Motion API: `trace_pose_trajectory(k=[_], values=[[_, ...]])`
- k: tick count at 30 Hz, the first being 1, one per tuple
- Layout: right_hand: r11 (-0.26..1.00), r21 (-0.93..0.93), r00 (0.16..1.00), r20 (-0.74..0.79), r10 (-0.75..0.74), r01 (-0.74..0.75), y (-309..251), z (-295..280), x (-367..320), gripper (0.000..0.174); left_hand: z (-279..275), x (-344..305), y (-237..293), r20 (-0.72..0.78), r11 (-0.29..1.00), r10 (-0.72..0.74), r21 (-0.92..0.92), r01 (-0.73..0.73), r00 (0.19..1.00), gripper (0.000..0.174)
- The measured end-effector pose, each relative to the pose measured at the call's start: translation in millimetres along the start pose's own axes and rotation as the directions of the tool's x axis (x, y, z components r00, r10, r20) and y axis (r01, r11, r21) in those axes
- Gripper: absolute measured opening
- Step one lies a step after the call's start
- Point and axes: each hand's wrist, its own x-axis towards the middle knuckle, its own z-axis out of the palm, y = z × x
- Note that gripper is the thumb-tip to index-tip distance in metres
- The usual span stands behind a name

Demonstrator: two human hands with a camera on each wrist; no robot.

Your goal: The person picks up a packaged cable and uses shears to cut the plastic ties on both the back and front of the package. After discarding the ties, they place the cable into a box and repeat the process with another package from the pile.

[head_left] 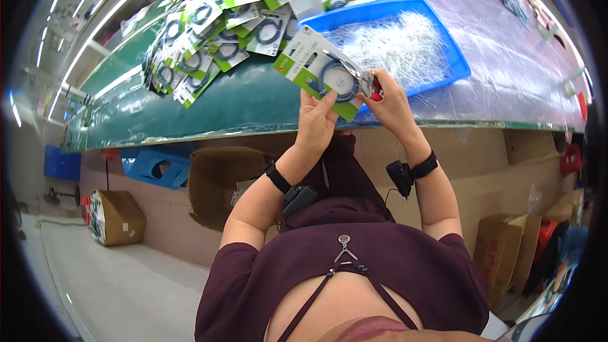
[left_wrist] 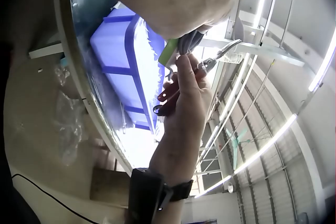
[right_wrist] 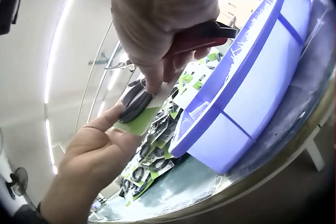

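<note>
My left hand [head_left: 315, 120] pinches the lower edge of a white and green card [head_left: 297, 57], thumb on its front, over the table's near edge. A dark coiled cable [head_left: 323, 79] lies on the card's face. Red-handled cutting pliers [head_left: 367, 78] are gripped in my right hand [head_left: 392, 104], their metal jaws over the coil at the card's right side. In the right wrist view, the red handle [right_wrist: 195, 40] sits under the palm and the left thumb presses beside the cable [right_wrist: 135, 104]. The left wrist view shows the pliers' metal nose [left_wrist: 210, 64] pointing up past the coil.
A blue tray [head_left: 461, 63] full of thin white strips stands just behind my hands. Many similar carded cables [head_left: 196, 63] are heaped on the green tabletop [head_left: 253, 92] to the left. Below the table are a cardboard box [head_left: 212, 193] and a blue stool [head_left: 152, 164].
</note>
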Motion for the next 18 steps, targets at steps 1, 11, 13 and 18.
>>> trace_pose_trajectory(k=[1,11,13,18], values=[[1.0,0.007,1.0,0.018,-0.021,0.021,-0.9,1.2,2.1,0.04,-2.3,-2.1,0.3,-0.012,1.0,-0.008,-0.024,0.008,1.0,0.043],[0.971,-0.085,0.966,0.151,-0.208,0.222,-19.1,23.8,6.0,0.041,-21.9,-29.3,16.3,-0.147,0.985,-0.077,-0.162,0.053,0.986,0.037],[0.968,-0.075,0.96,0.172,-0.223,0.238,-27.7,34.5,9.0,0.041,-27.7,-30.1,26.0,-0.185,0.986,-0.017,-0.164,-0.014,0.983,0.036],[0.884,-0.27,0.922,0.169,-0.348,0.383,-33.9,47.2,31.2,0.035,-122.4,-47.2,80.3,-0.429,0.974,0.206,0.003,-0.227,0.879,0.035]])
